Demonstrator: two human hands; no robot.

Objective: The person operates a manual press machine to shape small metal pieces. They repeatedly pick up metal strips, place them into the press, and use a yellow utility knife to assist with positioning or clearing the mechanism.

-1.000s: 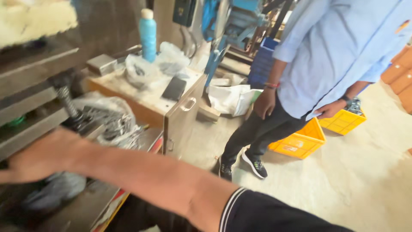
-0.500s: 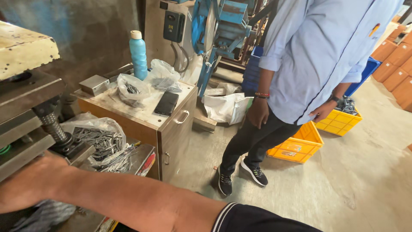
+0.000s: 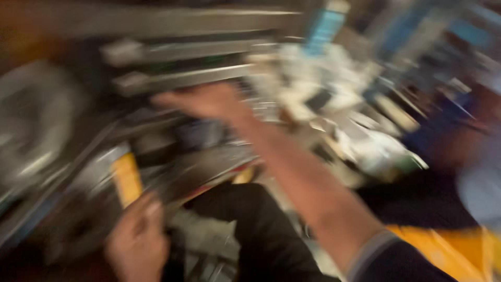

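Observation:
The view is badly smeared by motion. My right arm stretches from the lower right up to my right hand, which lies flat near the grey metal slabs of a press machine. The blur hides whether it holds anything. My left hand is low at the left, fingers pointing up, just under a small yellow piece on the dark machine bed. I cannot tell whether it touches that piece.
A blue bottle stands at the top, above a cluttered cabinet top with plastic bags. A person in a pale blue shirt is at the right edge. A yellow crate sits at the lower right.
The camera has swung sharply left and down and the picture has blurred. My left hand has come into view at the bottom. My right hand now sits nearer the middle of the frame.

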